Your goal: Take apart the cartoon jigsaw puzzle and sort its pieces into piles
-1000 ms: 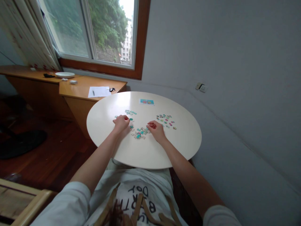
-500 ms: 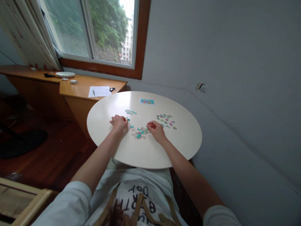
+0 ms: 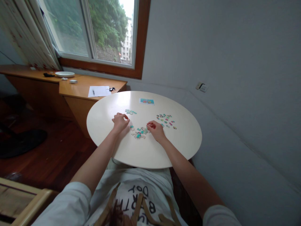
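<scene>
Window [image 3: 94, 31] with a brown frame at the upper left; a grey wall fills the right.

Wooden desk [image 3: 77, 89] under the window, its near corner just beside the table's far left edge. On it: a paper sheet [image 3: 98, 91] near that corner and a white plate [image 3: 65, 74] farther left.

Round white table [image 3: 145, 150] in front of the person, both bare forearms reaching over its near edge.

Left hand [image 3: 120, 121]: left of table centre, knuckles up, fingers curled in to a loose fist resting on the top. Anything inside it is hidden.

Right hand [image 3: 156, 130]: at table centre, thumb and forefinger tips drawn together, the other fingers folded. Whether a piece sits between the tips is too small to tell.

Picture card [image 3: 146, 101] lies flat near the far edge, well apart from both hands.

Jigsaw pieces in three groups:
- scatter [image 3: 166, 120], right of centre, just beyond the right hand, pink and green mixed;
- middle pile [image 3: 139, 132], between the two hands, teal and pale, its right end touching the right fingertips;
- teal cluster [image 3: 130, 111], just beyond the left hand toward the far edge.
</scene>
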Demonstrator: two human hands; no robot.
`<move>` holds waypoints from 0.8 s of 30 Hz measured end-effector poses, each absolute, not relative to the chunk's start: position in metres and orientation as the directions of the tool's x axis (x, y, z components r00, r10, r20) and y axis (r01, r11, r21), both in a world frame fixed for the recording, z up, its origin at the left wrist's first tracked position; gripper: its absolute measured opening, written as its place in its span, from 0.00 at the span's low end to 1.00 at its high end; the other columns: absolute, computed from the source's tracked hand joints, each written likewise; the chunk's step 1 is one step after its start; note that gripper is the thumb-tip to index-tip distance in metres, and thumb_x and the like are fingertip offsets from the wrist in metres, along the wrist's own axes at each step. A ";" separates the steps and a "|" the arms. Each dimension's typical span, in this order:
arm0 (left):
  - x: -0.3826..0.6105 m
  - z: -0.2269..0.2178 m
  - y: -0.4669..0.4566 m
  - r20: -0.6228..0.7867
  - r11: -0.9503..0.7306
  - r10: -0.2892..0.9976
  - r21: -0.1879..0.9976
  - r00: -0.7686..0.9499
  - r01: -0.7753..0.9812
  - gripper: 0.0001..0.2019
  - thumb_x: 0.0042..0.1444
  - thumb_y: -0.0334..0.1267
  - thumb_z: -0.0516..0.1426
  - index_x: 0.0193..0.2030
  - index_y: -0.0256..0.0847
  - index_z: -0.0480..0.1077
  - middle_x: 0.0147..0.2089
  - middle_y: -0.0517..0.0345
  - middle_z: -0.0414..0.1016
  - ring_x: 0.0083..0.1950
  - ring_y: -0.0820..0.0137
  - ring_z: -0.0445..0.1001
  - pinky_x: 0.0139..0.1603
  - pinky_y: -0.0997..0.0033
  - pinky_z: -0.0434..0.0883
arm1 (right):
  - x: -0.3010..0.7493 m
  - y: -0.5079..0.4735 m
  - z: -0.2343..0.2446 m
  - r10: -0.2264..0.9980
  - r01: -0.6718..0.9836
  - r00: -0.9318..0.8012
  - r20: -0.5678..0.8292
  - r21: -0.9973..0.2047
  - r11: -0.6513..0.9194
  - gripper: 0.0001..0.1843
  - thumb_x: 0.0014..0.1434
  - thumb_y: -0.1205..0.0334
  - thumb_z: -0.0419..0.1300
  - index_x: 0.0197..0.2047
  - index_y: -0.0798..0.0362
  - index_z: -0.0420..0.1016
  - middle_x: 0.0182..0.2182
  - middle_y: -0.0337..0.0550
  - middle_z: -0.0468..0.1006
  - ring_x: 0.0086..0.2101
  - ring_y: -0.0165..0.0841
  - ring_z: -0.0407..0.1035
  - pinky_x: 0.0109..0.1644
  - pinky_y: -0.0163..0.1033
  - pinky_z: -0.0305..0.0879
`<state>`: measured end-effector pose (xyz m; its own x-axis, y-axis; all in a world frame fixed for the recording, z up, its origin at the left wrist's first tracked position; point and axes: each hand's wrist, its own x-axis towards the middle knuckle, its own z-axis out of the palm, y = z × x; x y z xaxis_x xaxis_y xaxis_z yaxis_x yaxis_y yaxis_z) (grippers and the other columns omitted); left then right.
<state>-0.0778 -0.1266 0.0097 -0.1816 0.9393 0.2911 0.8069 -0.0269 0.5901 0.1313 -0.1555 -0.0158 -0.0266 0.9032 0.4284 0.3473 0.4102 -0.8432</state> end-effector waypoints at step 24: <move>-0.093 0.004 -0.126 0.126 -0.386 0.883 0.743 0.453 0.546 0.12 0.41 0.39 0.60 0.33 0.37 0.78 0.27 0.58 0.68 0.26 0.75 0.62 0.29 0.72 0.63 | 0.130 -0.155 -0.015 0.911 0.340 -0.031 0.411 -0.853 0.396 0.10 0.47 0.56 0.59 0.30 0.53 0.71 0.20 0.37 0.72 0.22 0.29 0.65 0.27 0.34 0.61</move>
